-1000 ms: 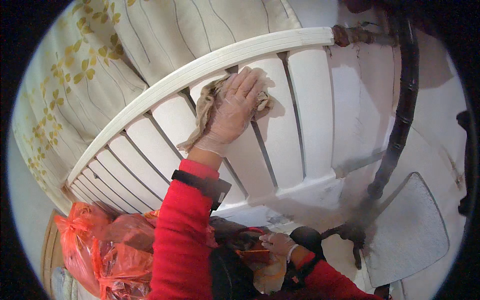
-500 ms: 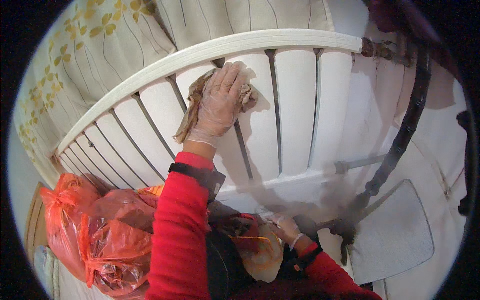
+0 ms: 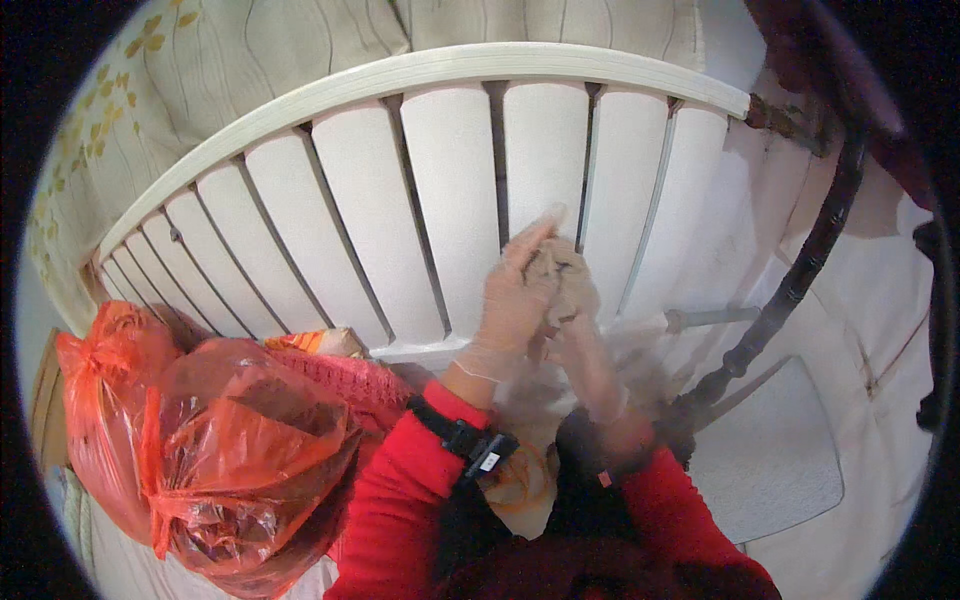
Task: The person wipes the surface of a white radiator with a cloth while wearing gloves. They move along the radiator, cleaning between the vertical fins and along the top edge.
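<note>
Both my hands, in thin clear gloves, meet in front of a white radiator [image 3: 455, 150]. Between them is a crumpled grey-beige cloth [image 3: 563, 285]. My left hand [image 3: 515, 300] is closed on the cloth's left side, its index finger pointing up past it. From below, my right hand [image 3: 590, 365] grips the lower right of the same cloth; it is partly smeared by motion. The hands and cloth are in front of the lower half of the radiator's panels; whether they touch it, I cannot tell.
Red plastic bags [image 3: 240, 450], filled and knotted, stand at the left beside a pink knitted cloth [image 3: 340, 380]. A dark pipe [image 3: 800, 270] runs down the right side, near a pale flat board [image 3: 775, 455]. Patterned curtains [image 3: 290, 50] hang behind the radiator.
My left hand has come down and right from the upper radiator with the cloth. My right hand has risen to meet it and now grips the cloth too. The view has shifted slightly.
</note>
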### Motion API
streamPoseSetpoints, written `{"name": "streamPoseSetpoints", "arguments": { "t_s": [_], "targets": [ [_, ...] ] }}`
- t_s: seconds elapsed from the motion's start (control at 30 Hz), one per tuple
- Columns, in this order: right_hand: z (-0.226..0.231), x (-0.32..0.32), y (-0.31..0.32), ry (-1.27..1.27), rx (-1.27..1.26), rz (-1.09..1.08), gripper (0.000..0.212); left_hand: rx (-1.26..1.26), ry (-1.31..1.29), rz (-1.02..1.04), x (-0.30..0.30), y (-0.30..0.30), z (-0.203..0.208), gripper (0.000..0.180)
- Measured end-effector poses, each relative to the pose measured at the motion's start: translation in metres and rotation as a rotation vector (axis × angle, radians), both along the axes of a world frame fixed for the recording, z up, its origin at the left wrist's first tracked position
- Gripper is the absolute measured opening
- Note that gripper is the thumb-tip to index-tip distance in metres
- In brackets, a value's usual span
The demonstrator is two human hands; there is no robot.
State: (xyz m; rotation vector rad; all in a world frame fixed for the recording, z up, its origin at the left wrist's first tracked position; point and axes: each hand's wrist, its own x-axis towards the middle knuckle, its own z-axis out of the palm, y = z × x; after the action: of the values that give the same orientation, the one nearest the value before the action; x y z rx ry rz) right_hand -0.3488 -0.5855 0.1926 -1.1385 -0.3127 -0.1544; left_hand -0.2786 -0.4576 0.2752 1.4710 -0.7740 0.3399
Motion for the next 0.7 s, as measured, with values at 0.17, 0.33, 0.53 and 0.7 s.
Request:
{"name": "streamPoseSetpoints", "arguments": {
  "t_s": [0.17, 0.33, 0.53, 0.7],
  "targets": [
    [-0.003, 0.004, 0.028, -0.115, 0.413, 0.27, 0.061, 0.28, -0.51, 0.172, -0.013, 0.005, -0.019, 0.05],
    [-0.021, 0.019, 0.003, -0.391, -0.517, -0.375, 0.049, 0.596, -0.578, 0.304, -0.014, 0.025, -0.04, 0.071],
    [0.009, 0.032, -0.014, -0.357, -0.505, -0.196, 0.054, -0.166, 0.354, -0.466, -0.019, 0.034, -0.049, 0.077],
    [0.027, 0.036, -0.001, -0.703, -0.997, -0.45, 0.067, -0.465, 0.469, -0.623, -0.015, 0.039, -0.045, 0.065]
  ]
}}
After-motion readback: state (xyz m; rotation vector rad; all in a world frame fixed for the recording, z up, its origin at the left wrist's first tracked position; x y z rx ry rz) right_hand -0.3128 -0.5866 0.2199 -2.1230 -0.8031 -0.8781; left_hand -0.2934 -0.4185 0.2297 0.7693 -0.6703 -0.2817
